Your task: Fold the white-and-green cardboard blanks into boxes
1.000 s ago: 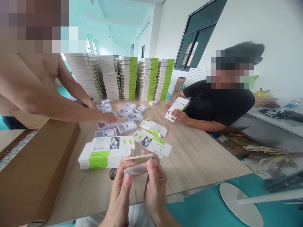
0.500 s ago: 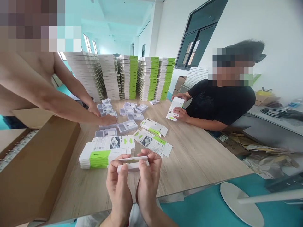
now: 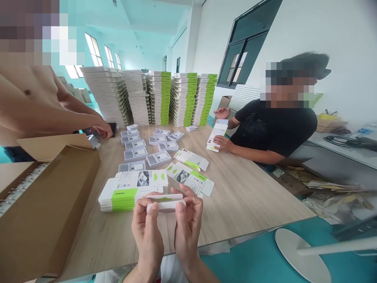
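Both my hands hold a small white and green carton (image 3: pixel 165 203) end-on over the near edge of the wooden table (image 3: pixel 241 196). My left hand (image 3: pixel 147 232) pinches its left end and my right hand (image 3: pixel 187 224) pinches its right end. Just beyond lies a stack of flat white and green cartons (image 3: pixel 129 190). Two more flat cartons (image 3: pixel 190 177) lie to the right of it. Several clear plastic trays (image 3: pixel 147 149) holding white parts are spread further back.
An open brown cardboard box (image 3: pixel 44 204) fills the left side. Tall stacks of white and green boxes (image 3: pixel 165 98) line the far edge. A shirtless person (image 3: pixel 44 110) stands at the left; a person in black (image 3: pixel 273 129) sits at the right holding a carton (image 3: pixel 217 135).
The shirtless person's hands have left the trays and moved back to the left. My hands have turned the carton more level. The seated person has raised one hand.
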Demonstrator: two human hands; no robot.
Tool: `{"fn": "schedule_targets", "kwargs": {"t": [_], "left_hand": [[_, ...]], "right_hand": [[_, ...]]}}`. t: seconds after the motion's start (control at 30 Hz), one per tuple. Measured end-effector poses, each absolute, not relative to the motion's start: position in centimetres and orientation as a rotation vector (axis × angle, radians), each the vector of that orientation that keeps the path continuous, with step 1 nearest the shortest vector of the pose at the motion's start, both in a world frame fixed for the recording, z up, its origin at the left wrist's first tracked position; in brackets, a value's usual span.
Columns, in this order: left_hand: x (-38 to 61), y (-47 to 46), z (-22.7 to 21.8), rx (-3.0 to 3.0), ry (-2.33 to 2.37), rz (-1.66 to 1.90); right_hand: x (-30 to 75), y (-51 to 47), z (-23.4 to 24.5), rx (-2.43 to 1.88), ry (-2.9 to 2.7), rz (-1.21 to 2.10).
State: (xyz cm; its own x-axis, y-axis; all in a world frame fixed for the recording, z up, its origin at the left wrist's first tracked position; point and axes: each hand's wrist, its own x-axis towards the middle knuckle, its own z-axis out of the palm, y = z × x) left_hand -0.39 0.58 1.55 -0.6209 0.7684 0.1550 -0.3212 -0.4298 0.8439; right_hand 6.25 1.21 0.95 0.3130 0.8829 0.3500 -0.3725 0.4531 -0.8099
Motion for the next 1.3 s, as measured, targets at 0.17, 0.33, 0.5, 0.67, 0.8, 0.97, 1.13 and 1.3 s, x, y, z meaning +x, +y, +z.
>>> {"fn": "schedule_targets", "kwargs": {"t": [0.17,0.33,0.5,0.67,0.8,0.97,1.13,1.3], "left_hand": [[-0.1,0.5,1.9,0.721,1.078,2.080],[-1.3,0.8,2.3,0.971,1.171,1.852],[-2.6,0.7,4.2,1.411,1.222,1.417],[-2.3,0.4,4.7,1.458,1.342,1.462],[-1.9,0.3,4.8,1.472,1.341,1.535],[-1.8,0.3,4.5,1.470,1.277,1.572],[-1.2,0.4,3.6,1.352,1.258,1.746],[-0.3,0.6,2.7,1.182,1.238,1.911]], "right_hand": [[7.3,1.6,0.6,-0.655,-1.010,0.807],[8.3,2.5,1.1,-0.736,-1.029,0.792],[9.0,2.9,1.2,-0.778,-1.041,0.725],[9.0,2.7,0.6,-0.802,-1.054,0.582],[9.6,2.8,0.7,-0.869,-1.163,0.495],[10.3,2.7,1.9,-0.964,-1.182,0.679],[9.4,2.7,3.4,-0.922,-0.871,0.960],[8.1,3.0,4.4,-0.834,-0.661,1.169]]}}
